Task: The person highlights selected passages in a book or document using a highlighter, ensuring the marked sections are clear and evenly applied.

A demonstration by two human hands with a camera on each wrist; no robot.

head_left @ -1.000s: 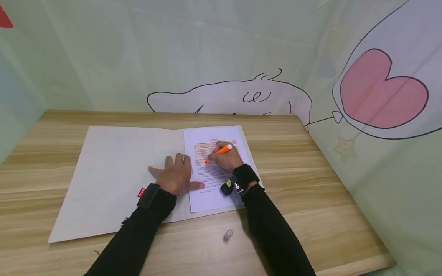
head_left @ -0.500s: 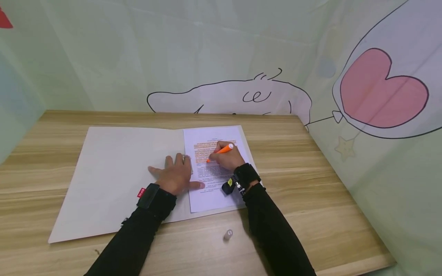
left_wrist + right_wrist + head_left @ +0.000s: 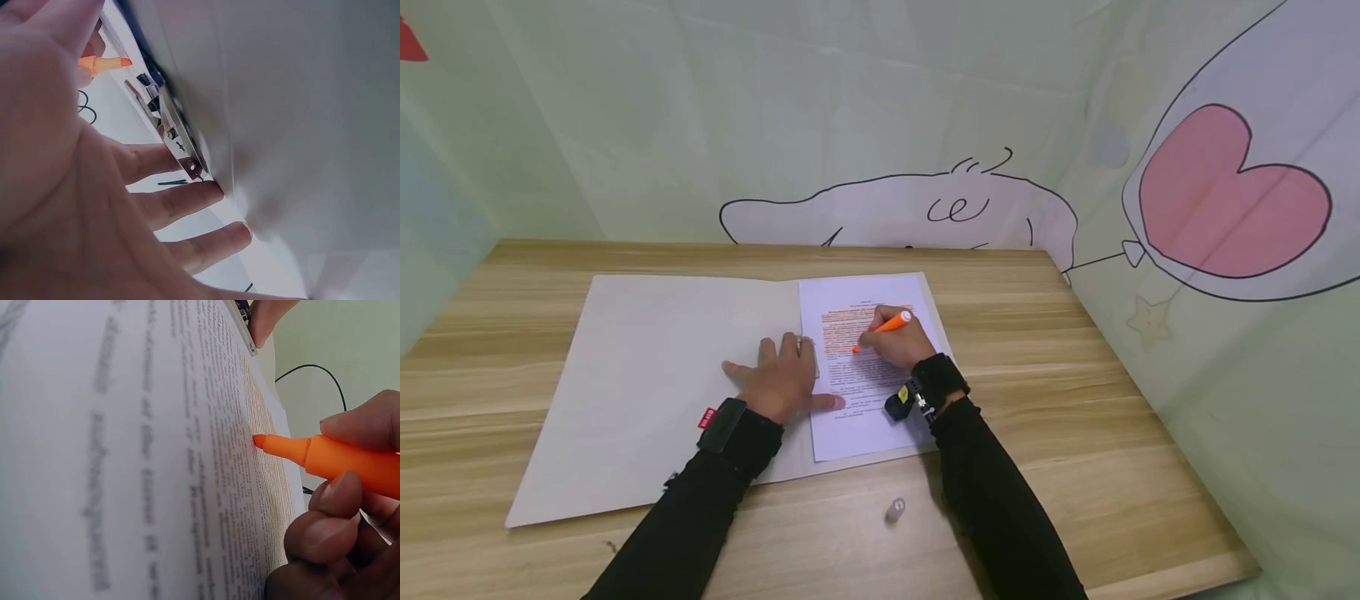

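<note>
An orange marker [image 3: 891, 323] is pinched by the fingers of the right hand [image 3: 900, 343], its tip held at the lower edge of the highlighted lines on the paper [image 3: 857, 440]. The paper is laid over the right part of a folder [image 3: 640, 375] on the tabletop [image 3: 1075, 475]. The folder is touched by the left hand [image 3: 778, 389], its fingers spread beside the clip [image 3: 181, 142], its thumb over the paper. A cap [image 3: 895, 510] is seen near the folder.
</note>
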